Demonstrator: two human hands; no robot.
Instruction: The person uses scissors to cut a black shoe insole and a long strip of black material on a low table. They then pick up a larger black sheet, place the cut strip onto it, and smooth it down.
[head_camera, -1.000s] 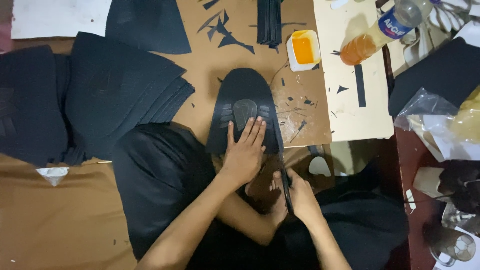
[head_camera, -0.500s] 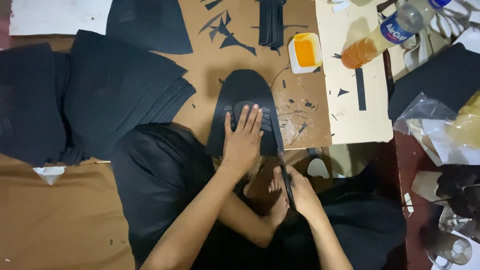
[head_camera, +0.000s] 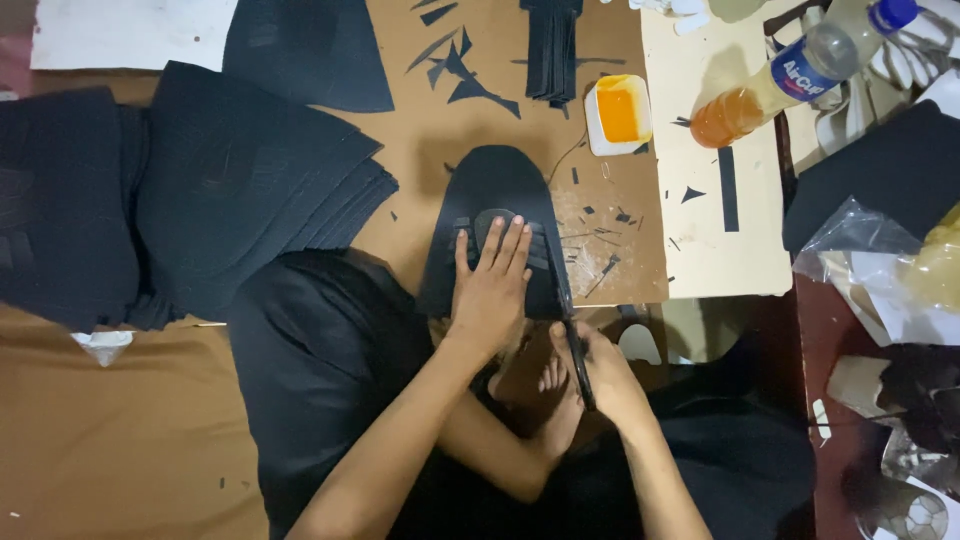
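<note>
Over the last second the left hand (head_camera: 492, 290) had slid a little up the black cut piece (head_camera: 500, 220) and then settled, fingers spread flat, while the right hand (head_camera: 600, 375) barely shifted. The left hand lay open, palm down, pressing a grey sole-shaped template (head_camera: 497, 224) against the black piece (it gripped nothing, only pinned it). The right hand was closed around a slim dark cutting tool (head_camera: 575, 345), whose blade I could not make out clearly; its tip sat at the piece's lower right edge.

The black piece lay on the brown cardboard work board (head_camera: 420, 110), directly ahead of both hands, its long axis running away from the person, rounded end farthest. The left hand was on it; the right hand was just beside its near right corner, so the tool lined up roughly along that right-hand edge.

A fanned stack of black sheets (head_camera: 240, 190) lay well to the left, black offcuts (head_camera: 455, 65) at the top of the board, a small tub of orange paste (head_camera: 617, 113) just beyond the piece to the right, and a bottle of amber liquid (head_camera: 770, 90) farther right.
</note>
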